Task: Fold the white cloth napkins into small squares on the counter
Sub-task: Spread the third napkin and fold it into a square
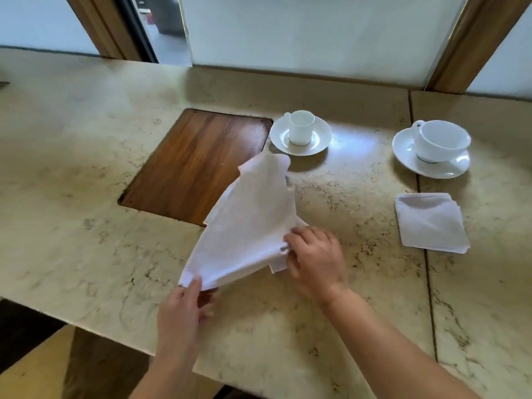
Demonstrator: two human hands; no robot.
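Our left hand [184, 309] has its fingers [194, 286] pinched narrow on the near corner of the napkin [250, 223], and our right hand [315, 254] has its fingers [290, 236] closed on a bunched corner toward the right side of the cloth. Between the two grips the near edge is pulled fairly taut, while the far part of the napkin rises off the bench [86, 226] in a loose peak (blurred, so it seems to be in the air rather than resting).

We judge this as the start of a fold on a fresh napkin: it lies in the middle of the bench, its far end over the near right corner of the dark wooden inset [195, 165]. To do it well we should keep both pinches right on the corners, hold the edge between them straight, and let the far part settle flat before folding, so the corners can be matched. A small tail of cloth sticks out under the right hand; it wants smoothing in first.

The folded stack [431, 223] toward the right edge shows the square to match. The small cup on its saucer [300, 135] stands just beyond the lifted peak, so a wide flick is risky; the larger cup and saucer [431, 149] stands well apart.
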